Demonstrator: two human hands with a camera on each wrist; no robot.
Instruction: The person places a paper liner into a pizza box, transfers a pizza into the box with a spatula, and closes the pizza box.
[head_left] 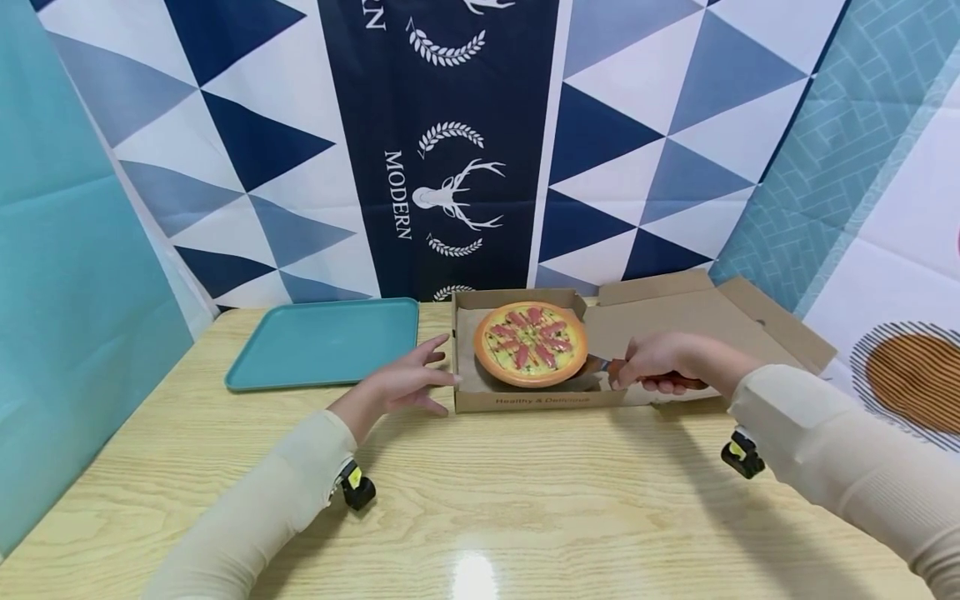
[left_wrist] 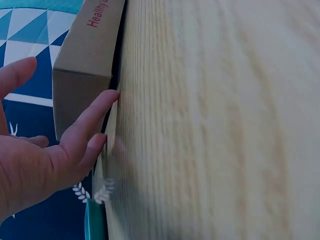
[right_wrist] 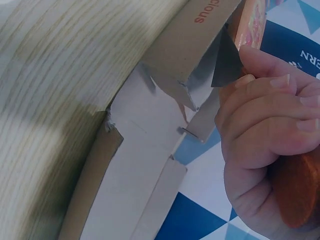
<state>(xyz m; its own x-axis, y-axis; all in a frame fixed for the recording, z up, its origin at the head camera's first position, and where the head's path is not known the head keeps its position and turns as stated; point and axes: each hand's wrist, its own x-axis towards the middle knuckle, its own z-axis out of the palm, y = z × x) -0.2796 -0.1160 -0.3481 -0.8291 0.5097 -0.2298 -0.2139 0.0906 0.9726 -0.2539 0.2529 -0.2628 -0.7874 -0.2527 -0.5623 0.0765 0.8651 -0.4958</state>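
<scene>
A pizza (head_left: 531, 344) with red topping strips sits in an open cardboard pizza box (head_left: 543, 402), tilted a little in the head view. My right hand (head_left: 660, 363) grips the brown wooden handle of a pizza server (head_left: 597, 364). Its metal blade reaches under the pizza's right side; the far part is hidden. In the right wrist view my fingers curl round the handle (right_wrist: 295, 195). At the box's left end is my left hand (head_left: 408, 381), fingers spread and holding nothing. The left wrist view shows its fingers beside the box corner (left_wrist: 82, 95); whether they touch it I cannot tell.
Left of the box lies a teal tray (head_left: 322, 343) on the wooden table (head_left: 480, 483). The box lid (head_left: 675, 321) is folded out flat to the right, its flaps raised. A patterned cloth (head_left: 450, 125) hangs behind the table.
</scene>
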